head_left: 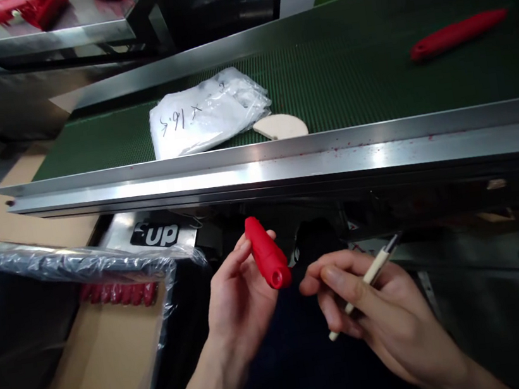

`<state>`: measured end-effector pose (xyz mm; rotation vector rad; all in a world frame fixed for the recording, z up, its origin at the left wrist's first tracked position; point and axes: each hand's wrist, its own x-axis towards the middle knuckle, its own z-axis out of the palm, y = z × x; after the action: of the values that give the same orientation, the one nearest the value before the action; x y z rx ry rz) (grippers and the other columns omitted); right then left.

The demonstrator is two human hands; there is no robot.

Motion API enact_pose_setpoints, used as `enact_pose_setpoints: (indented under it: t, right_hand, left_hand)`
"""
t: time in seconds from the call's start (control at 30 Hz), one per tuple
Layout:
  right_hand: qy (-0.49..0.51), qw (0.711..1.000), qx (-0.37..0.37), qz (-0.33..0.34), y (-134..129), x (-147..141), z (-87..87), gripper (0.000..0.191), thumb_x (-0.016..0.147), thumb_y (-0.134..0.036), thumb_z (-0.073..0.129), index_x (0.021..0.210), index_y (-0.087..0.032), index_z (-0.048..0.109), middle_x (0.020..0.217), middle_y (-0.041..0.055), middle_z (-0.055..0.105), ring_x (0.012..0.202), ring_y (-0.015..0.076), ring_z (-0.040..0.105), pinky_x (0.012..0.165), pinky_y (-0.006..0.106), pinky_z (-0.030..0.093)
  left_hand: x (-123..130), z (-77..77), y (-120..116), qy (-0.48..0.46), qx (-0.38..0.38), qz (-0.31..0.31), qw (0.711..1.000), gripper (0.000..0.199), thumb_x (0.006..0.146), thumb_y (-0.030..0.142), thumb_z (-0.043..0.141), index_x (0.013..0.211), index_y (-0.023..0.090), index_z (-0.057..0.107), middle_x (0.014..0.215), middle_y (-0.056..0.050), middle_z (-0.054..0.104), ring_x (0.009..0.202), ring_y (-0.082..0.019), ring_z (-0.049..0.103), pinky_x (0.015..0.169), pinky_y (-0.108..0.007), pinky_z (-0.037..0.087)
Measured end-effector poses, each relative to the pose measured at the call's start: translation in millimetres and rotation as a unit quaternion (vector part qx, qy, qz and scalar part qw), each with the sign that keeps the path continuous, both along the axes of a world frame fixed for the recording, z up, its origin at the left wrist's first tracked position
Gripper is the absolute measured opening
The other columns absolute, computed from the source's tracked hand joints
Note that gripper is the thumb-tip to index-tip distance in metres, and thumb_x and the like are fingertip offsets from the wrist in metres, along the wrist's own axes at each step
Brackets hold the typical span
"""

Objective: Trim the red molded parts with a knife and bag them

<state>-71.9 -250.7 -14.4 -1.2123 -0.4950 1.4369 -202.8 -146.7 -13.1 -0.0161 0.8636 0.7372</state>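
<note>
The left hand (242,302), palm up, has thumb and fingers closed lightly on the red part (267,254), on the near side of the conveyor (345,81), probably leaving its holed end exposed. The right hand (378,300) curls its fingers round a pale-handled tool (378,265), dark tip turned away, perhaps for clearance. The part's long axis slants, narrow end pointing away and leftward, holed end towards the person.

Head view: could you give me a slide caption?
Left hand holding a red part, right hand a pen-like tool, beside a green conveyor belt.
</note>
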Motion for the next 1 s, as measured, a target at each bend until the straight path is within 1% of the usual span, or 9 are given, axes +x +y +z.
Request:
enact_pose_setpoints:
  t: [0.2,0.3,0.4,0.47,0.57,0.67,0.73,0.83,1.0]
  right_hand:
    - [-0.009,1.000,0.004,0.016,-3,1,-1.8,0.017,0.094,-0.034,0.058,0.107,-0.027,0.066,0.096,0.0038,0.069,0.057,0.0044,0.053,0.045,0.013,0.036]
    - [-0.027,0.999,0.041,0.021,-1,4,-4.2,0.025,0.098,-0.038,0.050,0.121,-0.032,0.057,0.100,0.0028,0.066,0.063,0.0074,0.058,0.046,0.014,0.040]
    - [-0.143,0.984,0.100,0.029,4,12,-4.4,0.036,0.101,-0.037,0.041,0.137,-0.037,0.046,0.102,0.0020,0.064,0.070,0.0092,0.062,0.053,0.018,0.048]
    - [-0.280,0.950,0.135,0.035,9,19,-1.7,0.036,0.100,-0.029,0.046,0.136,-0.037,0.050,0.098,-0.0009,0.064,0.072,0.0065,0.060,0.064,0.016,0.050]
    - [-0.443,0.874,0.193,0.052,16,29,6.1,0.041,0.096,-0.014,0.053,0.132,-0.033,0.056,0.102,-0.0015,0.063,0.084,0.0055,0.060,0.076,0.015,0.049]
    - [-0.527,0.807,0.255,0.076,23,35,15.5,0.043,0.092,-0.004,0.051,0.130,-0.023,0.058,0.117,0.0038,0.060,0.105,0.0109,0.058,0.090,0.022,0.048]
    - [-0.565,0.770,0.284,0.081,25,37,21.1,0.043,0.090,-0.001,0.052,0.129,-0.018,0.059,0.119,0.0061,0.060,0.109,0.0138,0.057,0.093,0.028,0.048]
    - [-0.594,0.738,0.310,0.077,28,38,27.5,0.043,0.087,0.001,0.056,0.127,-0.015,0.059,0.115,0.0072,0.063,0.103,0.0150,0.059,0.088,0.031,0.050]
    - [-0.623,0.711,0.318,0.074,30,39,33.1,0.041,0.086,0.001,0.058,0.123,-0.015,0.061,0.113,0.0075,0.065,0.100,0.0171,0.060,0.083,0.034,0.051]
  left_hand:
    - [-3,5.2,2,-0.016,0.027,-0.026,0.999,0.022,0.094,0.012,0.040,0.108,0.010,0.057,0.093,-0.010,0.065,0.068,-0.017,0.063,0.059,-0.029,0.055]
    - [-5,3.0,0,-0.029,0.063,-0.024,0.997,0.022,0.092,0.010,0.042,0.110,0.015,0.055,0.096,-0.009,0.064,0.073,-0.017,0.063,0.065,-0.031,0.056]
    - [-5,2.2,-4,-0.047,0.100,-0.041,0.993,0.027,0.090,0.011,0.043,0.115,0.020,0.050,0.092,-0.008,0.062,0.074,-0.017,0.061,0.066,-0.030,0.054]
    - [-5,4.5,-9,-0.056,0.120,-0.069,0.989,0.027,0.092,0.016,0.041,0.118,0.021,0.048,0.089,-0.007,0.060,0.069,-0.015,0.057,0.060,-0.027,0.051]
    - [-4,11.1,-16,-0.057,0.147,-0.105,0.982,0.021,0.096,0.024,0.038,0.115,0.021,0.048,0.088,-0.005,0.057,0.064,-0.012,0.052,0.053,-0.021,0.043]
    - [-4,18.2,-23,-0.040,0.176,-0.125,0.976,0.019,0.097,0.027,0.041,0.114,0.021,0.048,0.088,-0.004,0.056,0.062,-0.011,0.050,0.052,-0.019,0.041]
    - [-5,21.5,-26,-0.032,0.188,-0.134,0.972,0.019,0.096,0.027,0.042,0.113,0.021,0.048,0.087,-0.004,0.057,0.061,-0.010,0.050,0.052,-0.019,0.040]
    - [-6,23.7,-29,-0.024,0.197,-0.148,0.969,0.017,0.096,0.028,0.042,0.111,0.021,0.048,0.086,-0.004,0.057,0.060,-0.010,0.049,0.051,-0.019,0.041]
    - [-8,21.8,-33,-0.034,0.215,-0.152,0.964,0.018,0.096,0.030,0.043,0.110,0.021,0.050,0.087,-0.004,0.059,0.060,-0.010,0.050,0.051,-0.019,0.042]
